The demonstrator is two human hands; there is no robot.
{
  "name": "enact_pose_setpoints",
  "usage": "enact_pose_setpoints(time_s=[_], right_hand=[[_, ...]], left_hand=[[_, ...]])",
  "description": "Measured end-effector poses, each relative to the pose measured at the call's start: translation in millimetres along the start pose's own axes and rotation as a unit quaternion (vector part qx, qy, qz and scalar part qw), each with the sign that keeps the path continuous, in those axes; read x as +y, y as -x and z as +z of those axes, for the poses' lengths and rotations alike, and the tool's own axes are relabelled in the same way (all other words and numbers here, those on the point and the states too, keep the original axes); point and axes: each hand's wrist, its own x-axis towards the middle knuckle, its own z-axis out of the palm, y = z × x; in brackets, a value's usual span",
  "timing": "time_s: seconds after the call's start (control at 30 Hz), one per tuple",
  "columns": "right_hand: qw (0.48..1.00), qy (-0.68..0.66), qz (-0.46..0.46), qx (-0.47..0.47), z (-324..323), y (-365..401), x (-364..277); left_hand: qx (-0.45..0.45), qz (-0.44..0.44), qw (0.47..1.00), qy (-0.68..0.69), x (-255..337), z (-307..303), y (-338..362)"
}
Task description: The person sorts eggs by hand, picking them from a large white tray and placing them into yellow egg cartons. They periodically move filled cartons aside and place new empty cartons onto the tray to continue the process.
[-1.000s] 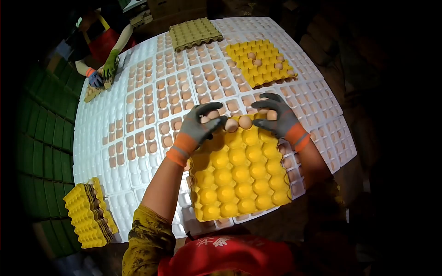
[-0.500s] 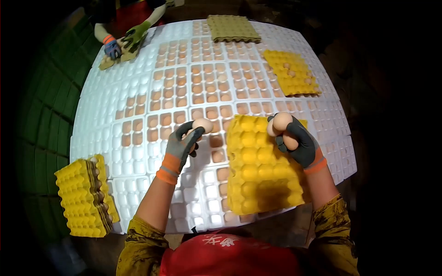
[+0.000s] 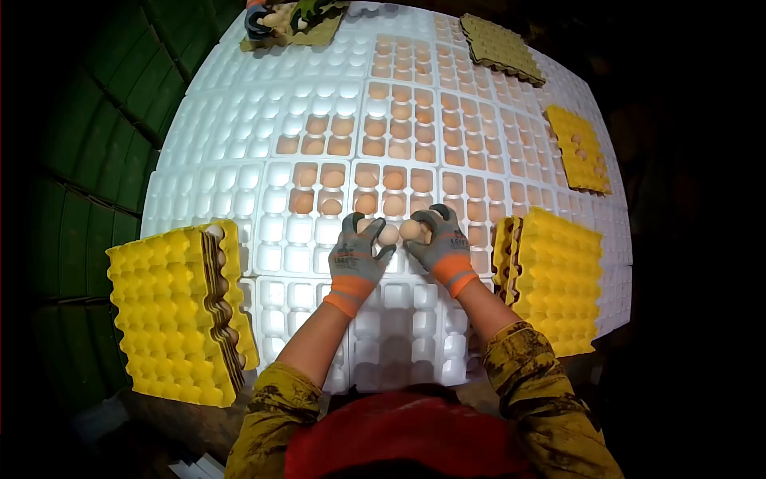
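Note:
My left hand (image 3: 359, 254), in a grey glove with an orange cuff, is curled round eggs, one of them a pale egg (image 3: 388, 234) at its fingertips. Close on its right, my right hand (image 3: 441, 246) grips eggs too, with a light brown egg (image 3: 410, 230) showing between thumb and fingers. Both hands are low over the white foam trays (image 3: 351, 275), whose square cells hold brown eggs (image 3: 393, 204) just beyond my fingers. The fingers partly hide how many eggs each hand holds.
Yellow egg cartons are stacked at the left (image 3: 163, 315) and right (image 3: 560, 279). Farther off at the right lie a yellow carton (image 3: 576, 152) with several eggs and a grey-brown carton stack (image 3: 503, 49). Another person's gloved hands (image 3: 259, 22) handle eggs over a carton at the top left.
The view has shifted left. My hands have come together over the foam trays, my right hand leaving its place above the yellow carton, with eggs still in both.

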Motion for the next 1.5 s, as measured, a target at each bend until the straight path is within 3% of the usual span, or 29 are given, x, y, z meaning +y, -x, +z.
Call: enact_pose_setpoints(time_s=[0.03,0.13,0.23,0.27,0.33,0.4,0.53,0.57,0.6,0.63,0.7,0.73,0.77,0.8,0.83,0.87,0.9,0.93,1.0,1.07,1.1,1.17,1.23,1.3,1.37,1.43,1.5], right_hand=[[1.0,-0.002,-0.007,0.014,6.4,-0.5,2.1],[0.998,-0.026,-0.003,0.06,18.0,-0.4,-3.4],[0.998,-0.034,-0.005,0.056,30.4,-4.4,-3.6],[0.999,0.006,0.033,0.014,31.4,-3.3,-5.5],[0.999,-0.008,0.025,0.037,33.3,0.2,-3.4],[0.996,-0.043,0.013,0.073,39.3,-1.1,15.5],[0.995,-0.096,-0.011,-0.007,35.3,0.6,42.3],[0.986,-0.151,-0.004,0.064,33.9,-0.8,46.7],[0.97,-0.205,0.0,0.134,29.3,-2.1,42.8],[0.945,-0.259,0.006,0.202,27.5,-2.6,41.5],[0.929,-0.249,-0.032,0.271,34.1,-8.7,60.8],[0.959,-0.115,-0.044,0.255,41.1,-7.5,70.8],[0.97,0.021,-0.057,0.236,46.4,-5.9,78.4],[0.979,0.072,-0.046,0.187,50.0,-4.6,82.0],[0.979,0.082,-0.058,0.178,46.2,0.2,69.5],[0.976,-0.094,-0.049,0.191,42.9,9.7,56.2],[0.966,-0.171,-0.049,0.189,24.8,24.4,36.2],[0.949,-0.248,-0.048,0.187,6.5,38.8,16.1],[0.963,-0.196,-0.073,0.172,-50.5,80.3,1.4],[0.96,-0.159,-0.078,0.215,-111.4,122.2,20.0],[0.942,-0.195,-0.079,0.263,-132.9,140.7,46.7],[0.938,-0.132,0.03,0.319,-188.8,175.6,109.4],[0.907,-0.129,0.066,0.395,-221.5,212.1,214.5],[0.902,-0.093,0.171,0.385,-219.8,243.9,326.4],[0.934,-0.139,0.288,0.157,-218.9,267.4,372.1],[0.935,-0.182,0.225,0.204,-210.7,269.7,349.1],[0.931,-0.239,0.172,0.217,-226.2,260.4,298.7]], left_hand=[[-0.018,0.003,0.999,-0.044,0.2,4.9,-2.4],[0.039,-0.003,0.999,0.028,-4.1,-7.7,0.4],[0.075,0.019,0.997,-0.016,-12.5,-24.0,-1.0],[0.036,0.013,0.998,-0.055,-17.8,-24.2,-3.5],[-0.041,0.0,0.99,-0.132,-27.2,-25.1,-9.8],[-0.05,-0.008,0.993,-0.104,-31.5,-31.4,-18.2],[-0.071,-0.024,0.996,-0.044,-54.2,-39.5,-14.0],[-0.069,-0.025,0.997,-0.019,-60.2,-42.6,-12.9],[0.008,0.028,0.999,0.015,-66.2,-44.4,-11.9],[0.048,-0.002,0.989,0.141,-65.5,-49.8,-10.2],[0.147,-0.016,0.961,0.234,-86.0,-41.4,-11.7],[0.191,0.022,0.956,0.224,-98.0,-32.2,-12.6],[0.157,0.046,0.968,0.19,-116.4,-21.8,-13.6],[0.159,0.086,0.983,0.035,-112.8,-20.0,-14.0],[0.158,0.124,0.972,-0.122,-108.4,-19.0,-14.6],[0.172,0.095,0.972,-0.127,-104.5,-17.9,-13.4],[0.187,0.065,0.971,-0.135,-100.7,-17.9,-12.0],[0.202,0.039,0.968,-0.142,-95.8,-18.6,-13.0],[0.166,0.049,0.983,0.065,-64.6,-26.6,-2.6],[0.123,0.063,0.965,0.223,-19.1,-17.0,19.4],[0.1,0.078,0.953,0.276,10.6,-6.6,33.4],[-0.01,0.068,0.952,0.297,81.4,1.9,69.0],[-0.072,0.084,0.948,0.3,130.0,25.4,97.8],[-0.072,0.113,0.967,0.219,156.4,65.2,120.1],[-0.139,0.104,0.969,0.177,178.2,90.0,135.1],[-0.162,0.088,0.965,0.186,201.9,80.7,146.7],[-0.144,0.016,0.92,0.364,204.2,68.8,154.5]])
